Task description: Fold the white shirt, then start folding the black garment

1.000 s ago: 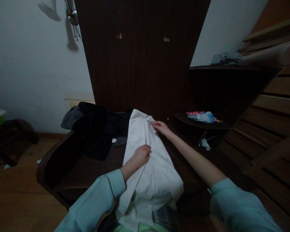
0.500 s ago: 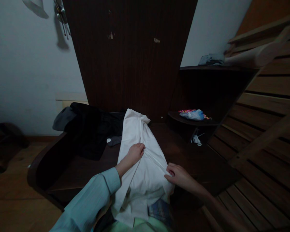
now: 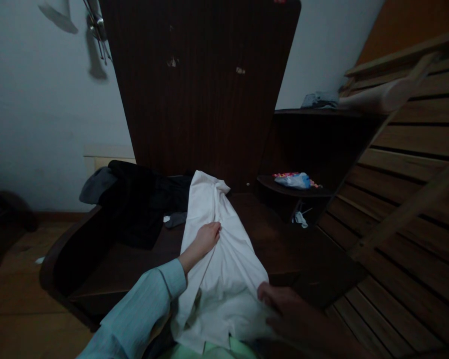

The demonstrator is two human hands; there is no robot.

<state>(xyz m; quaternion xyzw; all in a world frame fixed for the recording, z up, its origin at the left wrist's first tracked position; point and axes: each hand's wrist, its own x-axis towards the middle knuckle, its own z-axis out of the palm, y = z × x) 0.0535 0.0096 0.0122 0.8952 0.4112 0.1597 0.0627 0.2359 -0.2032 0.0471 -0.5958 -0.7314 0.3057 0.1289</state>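
Head view: white cloth [image 3: 230, 264] stretched along the dark seat [image 3: 108, 264], running towards the wearer. Left hand [image 3: 208, 236], fingers narrowed, pinches the middle crease, seemingly anchoring it. Right hand [image 3: 280, 301] blurs at the right edge, perhaps for tension; whether it grips, I can't tell. Black clothes [image 3: 134, 207] lie leftward, apparently out of the way.

Dim pale wall [image 3: 30, 109], dark wooden bench [image 3: 125, 267], brown floor [image 3: 26, 294], apparently a wall lamp [image 3: 97, 27]
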